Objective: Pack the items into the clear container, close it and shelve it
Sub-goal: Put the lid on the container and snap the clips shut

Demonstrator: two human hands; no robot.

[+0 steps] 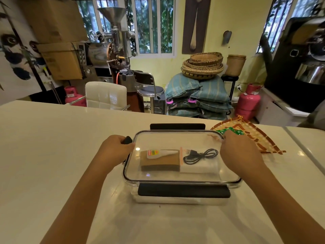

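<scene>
- We see one clear container [181,175] standing on the white counter [52,155] between our two hands, its transparent lid [168,140] laid on top.
- Our left hand [115,152] is at the container's left short side, fingers curled around the black latch [127,140] there.
- Our right hand [240,153] lies over the right short side, fingers bent down over the rim; we cannot tell whether they clamp a latch beneath.
- Two more black latches show: the far latch [177,126] sticks up, the near latch [183,190] lies folded down against the front wall.
- Inside we count four items: one brown sponge [160,163], one white glue tube [161,153] resting on it, one white pad [198,167] just beside, and one bagged black USB cable [200,155] on that pad.
- One woven tray [255,138] lies just behind the right hand.
</scene>
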